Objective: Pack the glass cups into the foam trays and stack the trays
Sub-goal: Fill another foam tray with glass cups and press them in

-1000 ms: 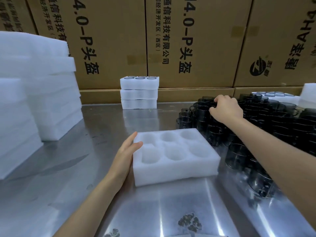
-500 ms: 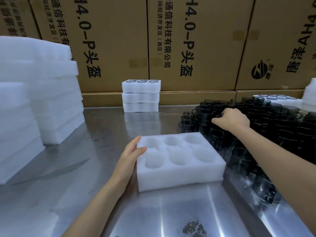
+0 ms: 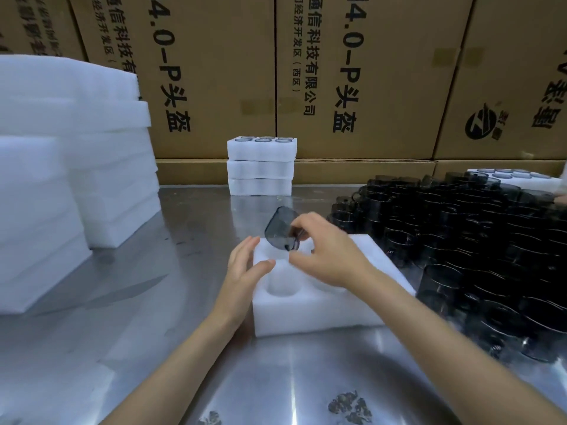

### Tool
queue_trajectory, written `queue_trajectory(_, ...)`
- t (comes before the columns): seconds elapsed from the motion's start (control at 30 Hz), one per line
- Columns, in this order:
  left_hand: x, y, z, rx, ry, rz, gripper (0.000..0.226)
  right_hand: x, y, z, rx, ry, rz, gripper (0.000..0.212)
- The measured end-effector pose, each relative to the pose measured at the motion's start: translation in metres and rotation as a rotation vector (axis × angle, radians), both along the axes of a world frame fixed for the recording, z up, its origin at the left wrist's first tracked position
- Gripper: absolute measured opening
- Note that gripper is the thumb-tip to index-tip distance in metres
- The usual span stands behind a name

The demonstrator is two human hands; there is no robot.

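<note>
A white foam tray (image 3: pixel 319 314) with round pockets lies on the steel table in front of me. My right hand (image 3: pixel 328 253) pinches a smoky grey glass cup (image 3: pixel 280 230), tilted, just above the tray's far-left pocket. With straight fingers my left hand (image 3: pixel 245 265) rests against the tray's left edge. A large heap of dark glass cups (image 3: pixel 466 240) covers the table to the right. Three packed foam trays (image 3: pixel 260 165) stand stacked at the back, cup rims showing in the top one.
Tall piles of white foam pieces (image 3: pixel 70 167) fill the left side. Brown cardboard boxes (image 3: pixel 352 75) wall off the back. Another foam tray with cups (image 3: pixel 515 176) sits at the far right. Bare steel table (image 3: pixel 190 348) lies in front of the tray.
My right hand has left the heap with one cup in it and come left over the tray. My left hand stays at the tray's left edge.
</note>
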State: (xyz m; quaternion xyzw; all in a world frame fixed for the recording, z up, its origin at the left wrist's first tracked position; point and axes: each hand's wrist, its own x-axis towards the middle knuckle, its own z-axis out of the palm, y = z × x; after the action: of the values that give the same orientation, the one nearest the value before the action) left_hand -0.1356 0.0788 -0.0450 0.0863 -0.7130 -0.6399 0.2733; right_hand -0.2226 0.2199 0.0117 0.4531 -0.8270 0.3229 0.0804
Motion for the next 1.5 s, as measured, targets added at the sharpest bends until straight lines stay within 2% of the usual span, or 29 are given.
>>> queue_trajectory(0.1, 0.001, 0.001, 0.002, -0.001, 0.025, -0.003, 0.058, 0.000, -0.003, -0.008, 0.037, 0.114, -0.014, 0.022)
queue_trajectory(0.3, -0.006, 0.005, 0.010, -0.069, 0.124, 0.016, 0.053, 0.002, -0.001, -0.012, 0.081, 0.201, 0.041, 0.022)
queue_trajectory(0.5, -0.006, 0.002, 0.010, -0.204, 0.169, -0.016, 0.041, 0.000, -0.003, -0.015, 0.112, 0.172, 0.012, 0.029)
queue_trajectory(0.73, -0.005, -0.001, 0.006, -0.123, 0.101, -0.043, 0.047, 0.001, -0.001, -0.014, 0.127, 0.128, 0.017, 0.049)
queue_trajectory(0.87, 0.001, -0.006, 0.005, -0.315, 0.034, -0.065, 0.052, -0.001, 0.002, -0.014, 0.109, 0.037, 0.020, 0.060)
queue_trajectory(1.0, 0.006, -0.014, 0.006, -0.675, -0.048, -0.064, 0.053, -0.002, -0.001, -0.017, 0.321, 0.036, 0.026, 0.056)
queue_trajectory(1.17, 0.005, -0.018, 0.006, -0.767, -0.131, -0.085, 0.056, -0.005, -0.004, -0.016, 0.426, -0.013, 0.011, 0.052)
queue_trajectory(1.33, 0.004, -0.015, 0.001, -0.648, -0.094, -0.075, 0.054, -0.006, -0.005, -0.018, 0.348, -0.014, -0.003, 0.048)
queue_trajectory(1.43, 0.004, -0.013, 0.001, -0.528, -0.021, -0.007, 0.040, -0.017, -0.004, -0.016, 0.085, -0.125, -0.094, 0.045)
queue_trajectory(1.5, 0.003, -0.014, 0.003, -0.412, 0.039, 0.047, 0.038, -0.034, 0.002, -0.009, -0.085, -0.138, -0.219, 0.043)
